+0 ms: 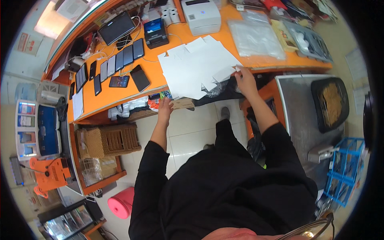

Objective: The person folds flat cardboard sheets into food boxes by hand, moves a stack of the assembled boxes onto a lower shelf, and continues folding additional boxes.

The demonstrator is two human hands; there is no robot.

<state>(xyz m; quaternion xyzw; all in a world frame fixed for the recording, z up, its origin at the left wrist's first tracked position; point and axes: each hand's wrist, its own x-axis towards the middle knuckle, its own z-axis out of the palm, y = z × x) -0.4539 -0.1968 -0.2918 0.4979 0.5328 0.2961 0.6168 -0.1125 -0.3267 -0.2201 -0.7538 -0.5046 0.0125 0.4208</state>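
Observation:
Large white paper sheets (198,66) with notched, uneven edges lie overlapping on the orange counter and hang over its front edge. My right hand (246,82) pinches their right corner between thumb and fingers. Lower and to the left, my left hand (164,108) is closed at the left end of a beige piece of cardboard (183,104), just below the sheets' front edge. Part of that cardboard is hidden under the paper. A small packet with orange and green print (154,104) sits beside my left fingers, on the shelf under the counter.
Several phones (120,60) lie on the left of the counter (108,94). Behind the sheets stand a black receipt printer (156,34) and a white label printer (201,18). Clear plastic bags (256,38) lie to the right. A grey cabinet (298,108) carries a black tray (331,105).

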